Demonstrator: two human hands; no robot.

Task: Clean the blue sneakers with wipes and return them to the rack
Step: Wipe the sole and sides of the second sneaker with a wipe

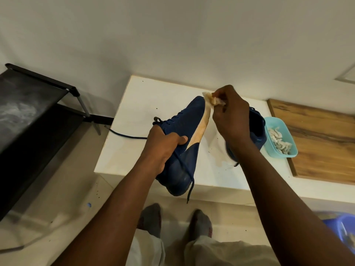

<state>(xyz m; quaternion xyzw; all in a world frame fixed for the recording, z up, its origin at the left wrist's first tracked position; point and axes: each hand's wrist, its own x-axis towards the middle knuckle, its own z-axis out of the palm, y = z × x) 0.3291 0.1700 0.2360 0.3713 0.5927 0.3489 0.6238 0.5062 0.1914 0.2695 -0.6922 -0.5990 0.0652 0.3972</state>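
nearest the viewer, two feet in grey socks (151,217) stand on the pale floor below light trousers (211,252), with a blurred blue bin (343,225) at the lower right edge of the view. above the feet, the left hand (163,148) grips a blue sneaker (184,131) by its collar, thumb on the outer side and fingers curled round the upper. the shoe is held in the air over the near edge of the white tabletop (134,150), heel toward the person, toe pointing away, pale sole turned to the right. one dark lace (190,189) hangs below the heel and another lace end (124,135) trails over the left edge of the tabletop. the right hand (230,116) pinches a crumpled, soiled wipe (211,99) between thumb and bent fingertips, and the wipe touches the toe end of the sole. behind the right wrist, a second blue sneaker (257,129) stands on the tabletop toward its right side, partly hidden by the hand. just beside it, a teal plastic container (288,148) holding crumpled wipes (278,139) sits at the left edge of a wooden board (317,135) lying on the tabletop. dark specks and a damp smear mark the tabletop near the sneakers. to the left of the table, a black shoe rack (38,96) with dusty fabric shelves stands on the floor against the white wall (172,35).
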